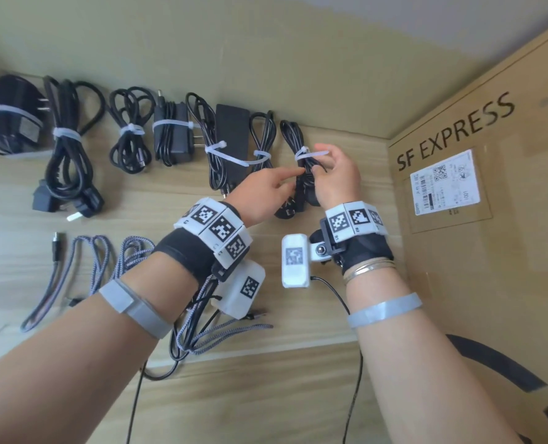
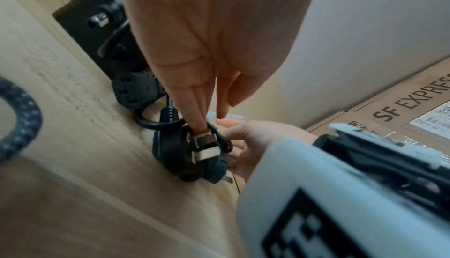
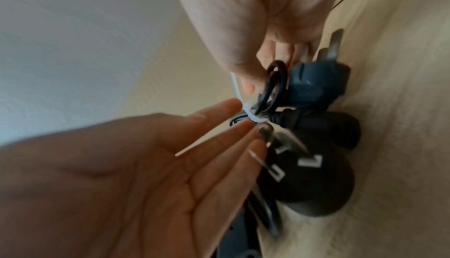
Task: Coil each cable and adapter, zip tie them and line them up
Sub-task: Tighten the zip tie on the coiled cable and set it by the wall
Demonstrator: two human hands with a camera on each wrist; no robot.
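Note:
A black power cable (image 1: pixel 293 136) lies coiled at the right end of the back row, with a white zip tie (image 1: pixel 311 153) round its middle. My right hand (image 1: pixel 322 165) grips the bundle just below the tie, fingers curled round its loops (image 3: pixel 275 81). My left hand (image 1: pixel 285 181) reaches in from the left with straight fingers, and its fingertips (image 3: pixel 243 125) touch the bundle by the zip tie (image 3: pixel 250 117). The cable's plug (image 2: pixel 185 156) rests on the table under the hands. The tie's loose tail (image 3: pixel 235 85) sticks out past my right thumb.
Several tied black bundles lie in the back row: an adapter (image 1: pixel 6 113), a thick cable (image 1: pixel 67 133), a thin cable (image 1: pixel 128 129), a small adapter (image 1: pixel 173 129) and a brick adapter (image 1: pixel 231 145). Loose grey braided cables (image 1: pixel 99 261) lie front left. A cardboard box (image 1: pixel 478 187) walls the right side.

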